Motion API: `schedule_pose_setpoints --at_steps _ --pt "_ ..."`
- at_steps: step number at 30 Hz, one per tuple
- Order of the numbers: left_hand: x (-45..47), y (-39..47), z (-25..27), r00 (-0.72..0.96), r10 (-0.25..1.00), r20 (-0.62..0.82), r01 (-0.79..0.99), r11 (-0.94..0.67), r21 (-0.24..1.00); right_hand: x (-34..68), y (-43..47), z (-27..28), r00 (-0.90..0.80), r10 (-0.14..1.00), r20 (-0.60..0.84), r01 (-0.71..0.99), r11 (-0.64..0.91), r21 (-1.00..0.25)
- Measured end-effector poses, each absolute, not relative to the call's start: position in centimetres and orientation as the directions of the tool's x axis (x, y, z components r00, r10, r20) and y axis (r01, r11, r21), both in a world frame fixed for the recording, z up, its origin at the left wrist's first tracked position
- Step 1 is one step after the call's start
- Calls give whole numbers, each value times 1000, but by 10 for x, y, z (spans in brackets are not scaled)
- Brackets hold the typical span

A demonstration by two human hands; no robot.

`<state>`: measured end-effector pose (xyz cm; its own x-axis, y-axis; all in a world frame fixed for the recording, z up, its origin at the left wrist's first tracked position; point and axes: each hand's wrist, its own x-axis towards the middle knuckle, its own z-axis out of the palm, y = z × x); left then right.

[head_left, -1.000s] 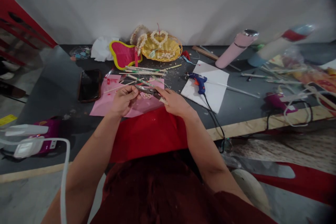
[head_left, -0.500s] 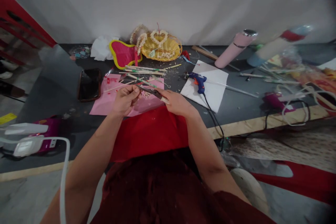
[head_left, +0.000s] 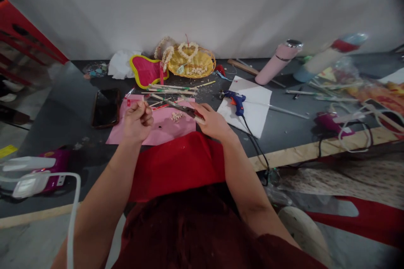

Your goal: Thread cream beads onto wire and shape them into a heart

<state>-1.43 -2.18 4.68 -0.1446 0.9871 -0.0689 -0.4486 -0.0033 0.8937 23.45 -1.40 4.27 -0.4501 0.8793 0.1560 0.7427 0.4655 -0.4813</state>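
My left hand (head_left: 138,122) is raised over the left part of a pink sheet (head_left: 160,132), thumb and fingers pinched together. Whatever small thing it holds, if any, I cannot make out. In my right hand (head_left: 212,121) is a slim dark metal tool (head_left: 188,111), pointing left over the sheet; its exact kind is unclear. Below the tool lies a small pile of pale bits (head_left: 176,116). Several thin sticks with printed paper wrapping (head_left: 172,88) lie behind it. A red cloth (head_left: 176,168) spreads between my forearms.
Right of my hands, a blue glue gun (head_left: 235,100) rests on white paper (head_left: 260,113). A yellow basket (head_left: 206,59) with a beaded heart (head_left: 188,52) stands behind. A phone (head_left: 106,108) is left. Two bottles, one pink (head_left: 277,64), stand at back right. Cables (head_left: 75,201) hang near left.
My left hand has drawn back to the left, away from the tool's tip, and its fingers have curled in. My right hand keeps hold of the tool. The view has shifted slightly.
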Motion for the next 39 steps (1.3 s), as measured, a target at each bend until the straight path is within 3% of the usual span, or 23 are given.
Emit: schedule_pose_setpoints --at_steps 4,8,12,15,19,22,25,34,39 --pt "-9 -23 45 -110 993 -42 -407 -6 913 237 -7 39 -225 953 204 819 299 -490" --pt "5 -27 33 -23 1000 21 -304 -27 952 238 -2 29 -136 981 141 883 184 -431" --pt "9 -28 27 40 992 120 -59 -117 991 236 -2 27 -112 990 88 933 135 -334" --pt "10 -29 28 66 972 225 156 -233 960 232 -6 32 -106 980 169 938 155 -310" --pt "11 -30 28 116 949 295 324 -316 892 217 -13 38 -202 912 357 777 372 -508" --pt "12 -30 25 127 949 289 406 -315 858 203 -19 37 -330 877 349 538 478 -694" --pt "13 -30 22 130 952 276 436 -305 847 195 -23 33 -402 851 337 422 499 -757" --pt "16 -32 22 141 960 241 470 -279 837 195 -20 29 -408 862 300 328 445 -833" --pt "16 -34 23 141 947 289 477 -321 818 189 -21 26 -359 915 183 147 249 -957"
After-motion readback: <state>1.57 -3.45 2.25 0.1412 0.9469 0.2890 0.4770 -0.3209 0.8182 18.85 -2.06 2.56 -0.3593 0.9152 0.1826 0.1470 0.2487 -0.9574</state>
